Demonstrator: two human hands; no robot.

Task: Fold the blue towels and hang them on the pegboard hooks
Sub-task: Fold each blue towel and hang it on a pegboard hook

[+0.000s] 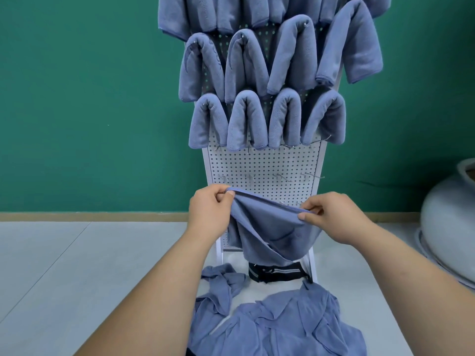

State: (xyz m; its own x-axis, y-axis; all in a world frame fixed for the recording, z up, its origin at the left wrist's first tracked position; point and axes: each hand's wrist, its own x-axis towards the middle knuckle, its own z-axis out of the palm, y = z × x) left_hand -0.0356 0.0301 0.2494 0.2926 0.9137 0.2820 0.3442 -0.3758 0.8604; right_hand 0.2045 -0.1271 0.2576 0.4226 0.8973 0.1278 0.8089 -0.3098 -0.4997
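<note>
Through the head camera I saw one blue towel (pixel 270 227) held up in the air, low in front of the pegboard (pixel 262 165), stretched by its top edge between the two hands. The rest of it sagged in loose folds, and its lowest fold hung just above a black strap-like object with grey stripes (pixel 275 272) at the foot of the board.

The left hand (pixel 208 209) pinched the towel's upper left corner between thumb and curled fingers. The right hand (pixel 331 214) pinched the same edge further along, a little lower, so the edge sloped down toward the right. Both forearms reached in from the bottom of the view.

Behind the towel, the white pegboard leaned back on its stand. Just above the hands ran a row of bare hooks (pixel 280 177), and another row of wire hooks peeked out under the lowest hung towels. Above those, folded towels (pixel 246 122) were draped over hooks in rows, four in the lowest row and four in the row above it. A further row at the top was cut off by the frame.

On the floor (pixel 77 265) in front of the stand, close below the arms, lay a crumpled pile of towels (pixel 282 322), unfolded and overlapping. A green wall (pixel 90 98) with a tan baseboard (pixel 90 216) stood behind the pegboard. At the right edge sat part of a large pale rounded vessel (pixel 452 227), well apart from the towels.
</note>
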